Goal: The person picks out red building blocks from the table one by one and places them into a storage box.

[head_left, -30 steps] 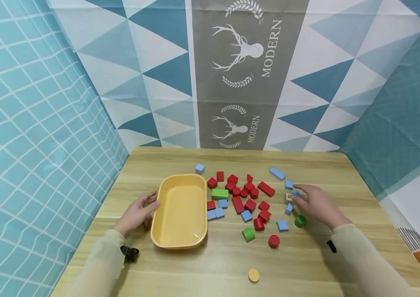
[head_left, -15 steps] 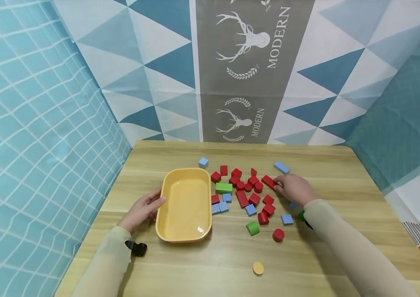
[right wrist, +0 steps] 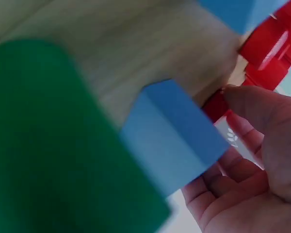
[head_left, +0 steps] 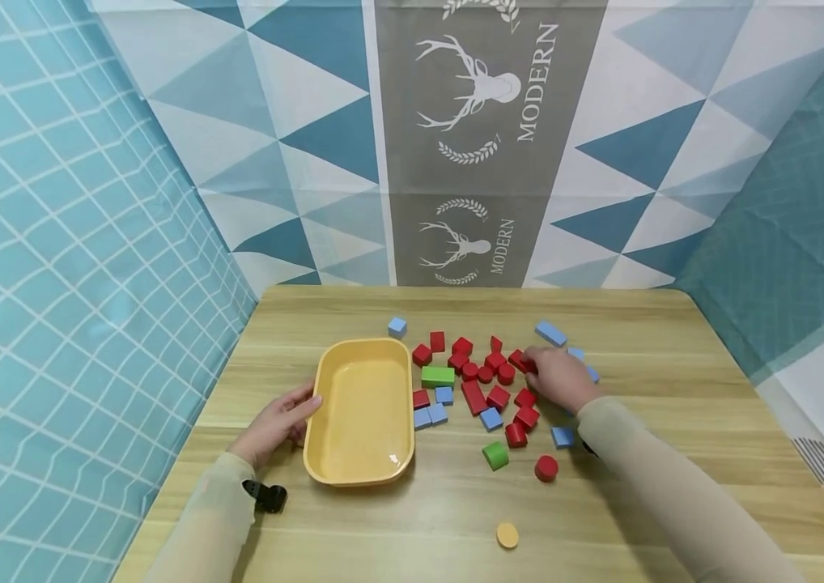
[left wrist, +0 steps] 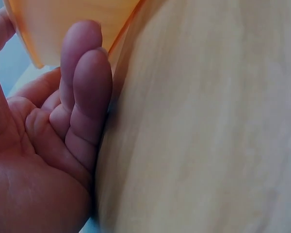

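Note:
My left hand (head_left: 277,425) holds the left side of a yellow tray (head_left: 310,461), its thumb over the rim. Fingers (left wrist: 92,80) lie along the tray's outer wall in the left wrist view. Among the scattered toy blocks, my right hand (head_left: 561,379) pinches a long red block (head_left: 517,361) between thumb and fingertips. That red block (right wrist: 216,106) is partly covered by the thumb in the right wrist view. Near the right palm stands a blue block (right wrist: 172,136), and a green block (right wrist: 63,145) looms large and blurred in front.
Several red blocks (head_left: 497,397) cluster right of the tray, with a green rectangular block (head_left: 437,376) and several blue blocks (head_left: 490,419) among them. Nearer the front lie a green cylinder (head_left: 495,455), a red cylinder (head_left: 546,468) and a yellow disc (head_left: 507,535).
My right hand has moved left from the blue blocks to the long red block and now grips it. My left hand stays at the tray.

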`<state>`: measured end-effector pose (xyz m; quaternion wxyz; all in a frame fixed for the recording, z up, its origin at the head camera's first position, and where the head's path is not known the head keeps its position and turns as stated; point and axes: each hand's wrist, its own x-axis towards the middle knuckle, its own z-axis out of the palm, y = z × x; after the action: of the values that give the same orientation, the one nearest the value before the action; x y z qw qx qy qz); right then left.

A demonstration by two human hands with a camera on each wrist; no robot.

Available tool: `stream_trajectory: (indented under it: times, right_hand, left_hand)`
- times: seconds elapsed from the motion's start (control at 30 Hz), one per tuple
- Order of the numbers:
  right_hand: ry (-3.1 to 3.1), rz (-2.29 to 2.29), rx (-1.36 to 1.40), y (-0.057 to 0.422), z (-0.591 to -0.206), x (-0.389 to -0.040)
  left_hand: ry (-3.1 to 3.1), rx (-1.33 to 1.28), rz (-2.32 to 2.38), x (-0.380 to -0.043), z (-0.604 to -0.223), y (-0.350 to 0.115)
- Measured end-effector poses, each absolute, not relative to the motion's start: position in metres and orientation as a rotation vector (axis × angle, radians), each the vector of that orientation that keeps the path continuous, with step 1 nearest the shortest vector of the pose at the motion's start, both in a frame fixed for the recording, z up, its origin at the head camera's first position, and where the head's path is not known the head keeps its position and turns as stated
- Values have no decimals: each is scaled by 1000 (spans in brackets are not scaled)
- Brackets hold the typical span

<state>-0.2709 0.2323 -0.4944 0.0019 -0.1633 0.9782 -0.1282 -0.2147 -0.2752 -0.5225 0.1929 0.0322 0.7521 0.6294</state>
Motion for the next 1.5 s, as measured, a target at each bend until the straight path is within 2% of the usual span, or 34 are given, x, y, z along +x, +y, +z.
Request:
stream_trajectory:
  times: [0.2,0.3,0.57,0.7,0.8,0.97,1.23,1.5]
  right_hand:
    - [3065,-644,-316,222,-484,-271]
    - [3048,-813,-358,200,-468,-266]
    - [2858,-1012,-937,92,-443,-220]
    - [2754,-867,-1305,45,-448,-193]
    - [2721,-716,-1444,24,-458,-183]
    - [2725,-556,-1367,13,-472,-182]
    - [2865,-398,-1238,9,-474,-199]
    - [3017,-438,-1187,13,-482,-210]
  left_hand:
    - [2079,129,1776,-218,-525,-277]
    - [2073,148,1777,-219,-526,-279]
    - [2051,160,1805,-220,-531,-277]
    - [2053,128,1820,-221,-531,-275]
    - [2056,111,1823,-220,-529,-275]
    - [2082,104,1793,-218,-527,-275]
    - [2172,68,1760,-212,-518,-256]
    - [2204,124,1649,-192,-507,-240]
